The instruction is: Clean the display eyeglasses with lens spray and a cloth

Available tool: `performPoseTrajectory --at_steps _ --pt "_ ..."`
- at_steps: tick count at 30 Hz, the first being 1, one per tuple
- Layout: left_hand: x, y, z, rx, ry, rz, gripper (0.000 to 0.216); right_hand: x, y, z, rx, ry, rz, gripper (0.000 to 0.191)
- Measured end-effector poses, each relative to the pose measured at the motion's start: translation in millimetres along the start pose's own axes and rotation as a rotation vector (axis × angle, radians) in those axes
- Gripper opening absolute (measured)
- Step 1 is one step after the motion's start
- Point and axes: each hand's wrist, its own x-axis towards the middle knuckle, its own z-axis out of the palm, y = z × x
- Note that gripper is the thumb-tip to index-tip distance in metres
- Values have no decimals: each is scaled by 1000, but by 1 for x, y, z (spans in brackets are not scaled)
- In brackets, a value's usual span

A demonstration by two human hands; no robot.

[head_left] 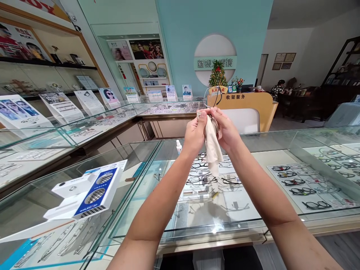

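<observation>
Both my hands are raised over a glass display counter (253, 225). My left hand (195, 132) pinches a cream cleaning cloth (212, 148) that hangs down between the hands. My right hand (225, 127) is closed on a pair of thin-rimmed glasses (211, 96), whose lenses stick up above my fingers. The cloth is wrapped around the lower part of the glasses, and that part is hidden.
Glass cases hold rows of spectacle frames (302, 187). A small white spray bottle (179, 146) stands on the counter by my left wrist. White and blue boxes (92, 191) sit on the left case. A yellow cashier desk (247, 107) is behind; a person (277, 90) sits at the far right.
</observation>
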Motion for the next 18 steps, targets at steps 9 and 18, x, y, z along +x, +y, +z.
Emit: performPoseTrajectory --at_steps 9,18 --pt "5 -8 -10 -27 -128 -27 51 6 -4 -11 -2 3 -39 34" --pt "1 -1 -6 22 -99 19 55 1 -7 -4 2 26 -27 42"
